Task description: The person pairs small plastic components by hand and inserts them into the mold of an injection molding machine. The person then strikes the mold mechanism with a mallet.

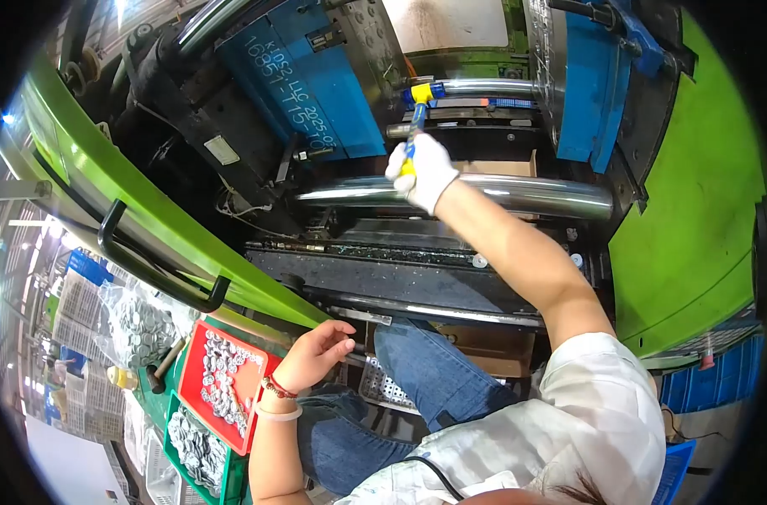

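My right hand (425,172), in a white glove, is wrapped round the handle of a mallet (422,94). The mallet has a yellow head with blue ends and stands upright, between the two blue mould halves. Its head is close to the left mould half (307,80), which carries white handwriting. Below the gloved hand runs a thick polished bar (535,195). My left hand (320,353) is bare, with its fingers loosely curled and apart, and I see nothing in it. It hovers over my lap, beside the green door edge.
At the lower left, a red tray (261,370) holds many small metal parts, and a green bin (177,404) holds more. A hammer (156,379) and a plastic bag of parts (139,324) lie beside them. A green machine panel (695,219) bounds the right side.
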`<state>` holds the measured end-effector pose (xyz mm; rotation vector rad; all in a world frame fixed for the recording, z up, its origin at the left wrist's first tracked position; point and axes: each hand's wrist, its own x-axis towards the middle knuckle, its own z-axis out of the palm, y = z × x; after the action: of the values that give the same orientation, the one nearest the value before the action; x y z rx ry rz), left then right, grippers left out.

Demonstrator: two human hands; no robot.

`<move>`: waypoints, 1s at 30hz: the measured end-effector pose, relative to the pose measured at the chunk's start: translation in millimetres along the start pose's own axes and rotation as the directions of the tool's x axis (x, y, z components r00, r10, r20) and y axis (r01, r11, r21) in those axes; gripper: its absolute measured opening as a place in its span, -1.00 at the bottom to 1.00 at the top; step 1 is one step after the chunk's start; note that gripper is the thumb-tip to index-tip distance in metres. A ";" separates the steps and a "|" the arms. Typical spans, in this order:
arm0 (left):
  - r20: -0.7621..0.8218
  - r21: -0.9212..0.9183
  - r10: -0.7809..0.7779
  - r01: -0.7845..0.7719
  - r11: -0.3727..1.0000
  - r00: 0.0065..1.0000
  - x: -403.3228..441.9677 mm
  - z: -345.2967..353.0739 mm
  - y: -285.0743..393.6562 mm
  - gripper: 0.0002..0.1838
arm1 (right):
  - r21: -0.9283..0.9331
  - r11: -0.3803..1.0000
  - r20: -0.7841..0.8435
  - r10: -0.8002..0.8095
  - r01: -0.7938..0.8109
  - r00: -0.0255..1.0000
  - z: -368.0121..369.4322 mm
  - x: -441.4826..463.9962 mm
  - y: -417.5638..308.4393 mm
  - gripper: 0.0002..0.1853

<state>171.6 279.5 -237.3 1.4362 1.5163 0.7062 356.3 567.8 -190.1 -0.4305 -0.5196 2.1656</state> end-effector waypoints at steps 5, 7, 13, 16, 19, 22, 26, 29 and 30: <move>-0.014 0.028 0.015 -0.014 0.999 1.000 -3.1 0.0 6.9 -0.72 | 0.091 0.985 -0.011 -0.145 0.145 0.989 -9.3 26.5 -38.3 -0.49; -0.014 0.023 0.001 0.000 1.000 1.000 -3.6 -1.4 4.3 -0.72 | 0.073 0.968 -0.016 -0.240 0.241 0.971 -0.5 40.6 -52.5 -0.47; -0.023 0.038 0.001 0.000 0.999 1.000 2.5 -3.4 0.9 -0.73 | -0.071 0.995 -0.023 -0.072 0.070 0.997 36.9 73.7 -31.2 -0.43; -0.011 0.056 0.014 -0.013 0.998 1.000 3.6 -0.8 4.7 -0.74 | -0.017 0.998 0.082 -0.054 0.056 0.995 16.5 70.6 -53.5 -0.46; -0.005 0.071 -0.006 0.007 0.997 1.000 -0.1 -1.4 7.5 -0.74 | -0.096 0.969 -0.014 -0.232 0.230 0.973 15.9 48.7 -60.3 -0.49; -0.018 0.074 -0.013 0.015 0.997 1.000 -3.1 -3.4 2.9 -0.73 | -0.046 0.911 -0.053 -0.412 0.410 0.910 21.1 54.0 -75.1 -0.51; -0.032 0.088 -0.009 0.011 0.996 0.999 -4.9 -2.6 8.7 -0.73 | 0.060 0.951 -0.056 -0.300 0.303 0.952 34.9 75.4 -65.5 -0.51; -0.036 0.065 0.016 -0.014 0.998 0.999 -0.9 -4.0 3.1 -0.73 | -0.003 1.000 0.065 -0.021 0.021 0.998 24.4 81.4 -47.9 -0.51; -0.027 0.076 0.019 -0.017 0.997 0.999 3.4 -2.8 3.3 -0.73 | 0.048 0.999 0.120 0.016 -0.022 0.993 20.2 77.9 -55.9 -0.51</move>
<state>170.9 283.8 -233.9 1.5038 1.5677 0.6883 338.3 657.1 -154.2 -0.2809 -0.5288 2.2271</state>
